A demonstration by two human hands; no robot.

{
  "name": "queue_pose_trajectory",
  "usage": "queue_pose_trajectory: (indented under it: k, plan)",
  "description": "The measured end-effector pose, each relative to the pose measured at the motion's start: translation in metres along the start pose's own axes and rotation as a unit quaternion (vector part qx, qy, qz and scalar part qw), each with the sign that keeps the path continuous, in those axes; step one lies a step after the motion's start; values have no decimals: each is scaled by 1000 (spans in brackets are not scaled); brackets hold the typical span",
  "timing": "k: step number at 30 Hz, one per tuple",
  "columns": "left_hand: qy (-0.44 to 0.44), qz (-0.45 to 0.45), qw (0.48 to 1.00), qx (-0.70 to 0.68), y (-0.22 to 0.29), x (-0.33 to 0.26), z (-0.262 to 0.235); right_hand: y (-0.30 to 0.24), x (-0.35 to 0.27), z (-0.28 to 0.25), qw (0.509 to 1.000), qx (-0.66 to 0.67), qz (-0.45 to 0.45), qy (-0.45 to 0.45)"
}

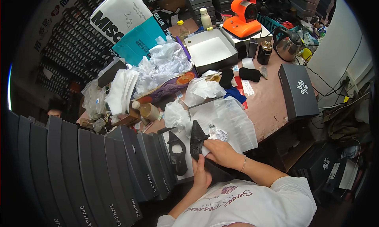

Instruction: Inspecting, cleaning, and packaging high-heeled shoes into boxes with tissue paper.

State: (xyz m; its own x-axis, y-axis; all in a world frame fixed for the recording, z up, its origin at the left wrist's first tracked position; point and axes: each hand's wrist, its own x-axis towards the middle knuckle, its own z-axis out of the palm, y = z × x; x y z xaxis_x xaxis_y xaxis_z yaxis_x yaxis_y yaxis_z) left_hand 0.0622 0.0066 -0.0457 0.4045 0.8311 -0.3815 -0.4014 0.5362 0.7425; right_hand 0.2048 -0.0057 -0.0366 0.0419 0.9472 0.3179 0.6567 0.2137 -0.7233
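Observation:
A black pointed-toe shoe with a small bow is held over the near edge of the table, its toe pointing away from me. My left hand grips its heel end from below, thumb along the side. The fingers of my right hand close at the shoe's opening, and their tips are hidden there. Something white shows beside them, perhaps paper. The matching black shoe lies to the left on a white surface, with white inside its opening. White tissue paper spreads just beyond my hands.
A row of dark grey shoeboxes stands along the left. One closed shoebox sits at the table's right edge. Behind are a carton of crumpled paper, an open white-lined box, an orange device and a kettle.

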Motion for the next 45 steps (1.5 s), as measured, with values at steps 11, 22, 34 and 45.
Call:
queue_pose_trajectory:
  k: [11, 22, 34, 45]
  plan:
    - [12, -114, 987, -111, -7, 33, -24, 80, 109, -48, 996, 8, -72, -51]
    - [-34, -116, 988, -95, 1, 31, -36, 123, 209, 84, 982, -38, -17, -184]
    - [-57, -115, 988, -83, -1, 28, -38, 105, 195, 73, 995, -63, -77, 14]
    - [-33, -144, 959, -243, 25, 16, -36, 14, 93, -38, 984, 137, 20, -110]
